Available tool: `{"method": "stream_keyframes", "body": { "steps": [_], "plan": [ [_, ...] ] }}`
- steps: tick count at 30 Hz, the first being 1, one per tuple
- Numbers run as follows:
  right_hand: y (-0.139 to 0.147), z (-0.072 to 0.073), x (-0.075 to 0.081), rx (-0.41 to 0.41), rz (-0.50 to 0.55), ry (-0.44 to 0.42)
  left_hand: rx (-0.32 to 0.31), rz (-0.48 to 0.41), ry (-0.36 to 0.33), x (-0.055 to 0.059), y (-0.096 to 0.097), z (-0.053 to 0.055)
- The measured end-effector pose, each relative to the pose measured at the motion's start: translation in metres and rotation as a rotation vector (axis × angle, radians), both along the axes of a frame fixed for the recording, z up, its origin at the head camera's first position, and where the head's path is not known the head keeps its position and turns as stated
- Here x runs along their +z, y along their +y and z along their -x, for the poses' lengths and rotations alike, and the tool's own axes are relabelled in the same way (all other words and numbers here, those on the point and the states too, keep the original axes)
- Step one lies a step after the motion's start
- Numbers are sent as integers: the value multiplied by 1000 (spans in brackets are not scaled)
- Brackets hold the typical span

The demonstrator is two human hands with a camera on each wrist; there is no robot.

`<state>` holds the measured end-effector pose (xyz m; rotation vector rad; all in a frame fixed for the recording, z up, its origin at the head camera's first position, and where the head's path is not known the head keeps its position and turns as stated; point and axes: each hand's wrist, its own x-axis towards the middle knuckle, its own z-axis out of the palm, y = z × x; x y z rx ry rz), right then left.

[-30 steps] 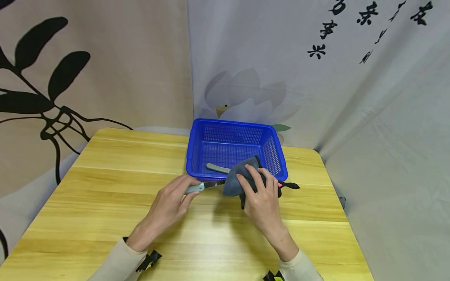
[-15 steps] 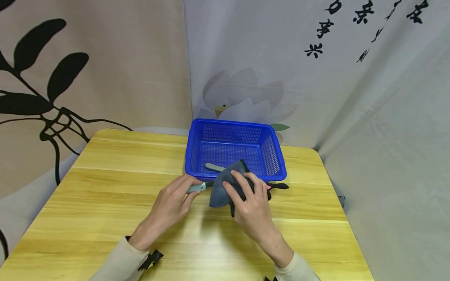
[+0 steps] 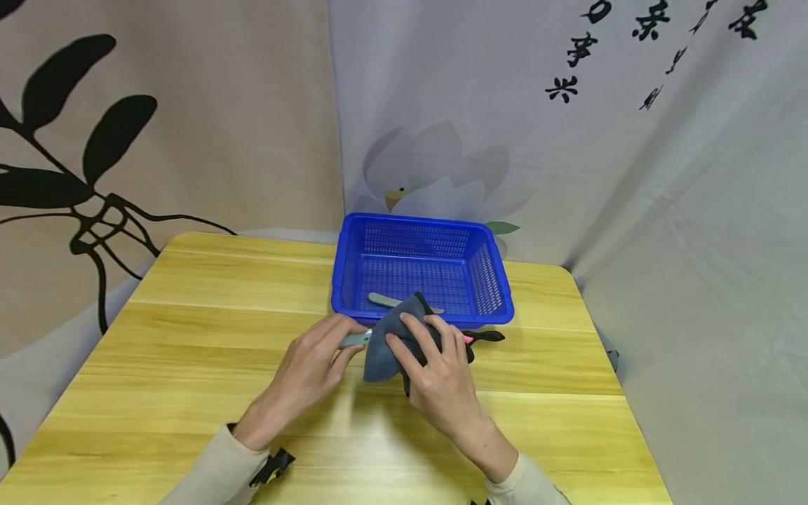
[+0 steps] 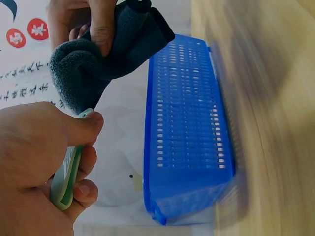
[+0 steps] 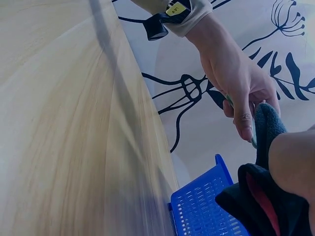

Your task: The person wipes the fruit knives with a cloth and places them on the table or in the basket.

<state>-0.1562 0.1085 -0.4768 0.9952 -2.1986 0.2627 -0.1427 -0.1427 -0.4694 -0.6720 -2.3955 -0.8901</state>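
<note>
My left hand grips the pale green handle of a knife between thumb and curled fingers. The blade is hidden inside a folded grey-blue cloth with black edging. My right hand pinches this cloth around the blade, close to the handle. A black loop sticks out of the cloth's right side, and pink shows in its fold in the right wrist view. Both hands are held just in front of a blue basket. Inside it lies a second knife with a grey handle, partly covered by the cloth.
The basket stands near the back edge of a light wooden table. Behind it hangs a printed fabric curtain, with more fabric along the right side.
My right hand has slid the cloth left along the blade toward the handle, covering the dark blade that showed earlier. My left hand has stayed nearly in place, holding the knife.
</note>
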Motion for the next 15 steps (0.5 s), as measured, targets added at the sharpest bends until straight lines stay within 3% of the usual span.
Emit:
{"method": "stream_keyframes", "body": {
  "steps": [9,15],
  "plan": [
    [2,1,-2,-30,-9,-14,-2,-3,10,1,0,-1],
    [5,2,-5,-47,11,-41,-22,-41,39,-7,-4,1]
  ]
}}
